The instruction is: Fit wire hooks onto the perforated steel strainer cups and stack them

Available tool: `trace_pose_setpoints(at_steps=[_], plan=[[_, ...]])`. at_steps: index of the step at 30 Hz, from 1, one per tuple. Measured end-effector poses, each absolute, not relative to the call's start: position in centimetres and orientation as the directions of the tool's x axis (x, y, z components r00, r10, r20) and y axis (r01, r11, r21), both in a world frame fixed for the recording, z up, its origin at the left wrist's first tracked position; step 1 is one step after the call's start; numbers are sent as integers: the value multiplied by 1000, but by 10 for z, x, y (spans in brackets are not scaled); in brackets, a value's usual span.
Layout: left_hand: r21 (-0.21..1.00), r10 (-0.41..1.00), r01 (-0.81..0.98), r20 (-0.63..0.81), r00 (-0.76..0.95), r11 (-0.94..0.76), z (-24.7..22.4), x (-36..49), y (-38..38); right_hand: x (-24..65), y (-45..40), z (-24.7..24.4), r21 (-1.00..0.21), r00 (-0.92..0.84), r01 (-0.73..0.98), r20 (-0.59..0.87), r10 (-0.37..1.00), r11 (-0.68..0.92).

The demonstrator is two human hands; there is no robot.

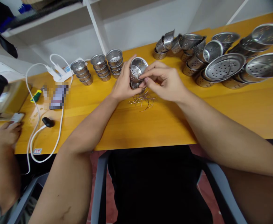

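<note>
My left hand [124, 81] is wrapped round a perforated metal strainer cup [134, 69], tilted so that its open mouth and holed bottom face me. Thumb and forefinger of my right hand [165, 80] pinch together at the cup's near right edge. What lies between those fingertips, if anything, is too small to tell. Directly below both hands, a loose tangle of thin curved metal wires [144, 100] rests on the table. Part of another metal piece [135, 84] shows under the cup, mostly hidden by my fingers.
Stacked strainer cups [101, 67] stand to the left. Larger strainers [225, 68] crowd the right. A power strip [61, 74], a phone [59, 97], a white cable [61, 130] and a green-yellow tool [35, 95] lie left. Another person's hand [4, 137] holds a small white object [17, 117].
</note>
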State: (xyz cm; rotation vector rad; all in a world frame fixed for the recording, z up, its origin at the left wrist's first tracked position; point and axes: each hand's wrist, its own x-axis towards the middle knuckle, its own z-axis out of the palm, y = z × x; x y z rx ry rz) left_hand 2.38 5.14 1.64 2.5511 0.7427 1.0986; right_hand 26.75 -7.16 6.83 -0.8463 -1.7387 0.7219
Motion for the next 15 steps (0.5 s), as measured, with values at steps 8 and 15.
trace_pose_setpoints(at_steps=[8, 15], plan=[[424, 554, 358, 598, 580, -832, 9, 19, 62, 271, -63, 62, -782, -247, 255, 516, 820, 569], [424, 549, 349, 613, 569, -835, 10, 19, 59, 281, -67, 75, -698, -292, 441, 482, 826, 564]])
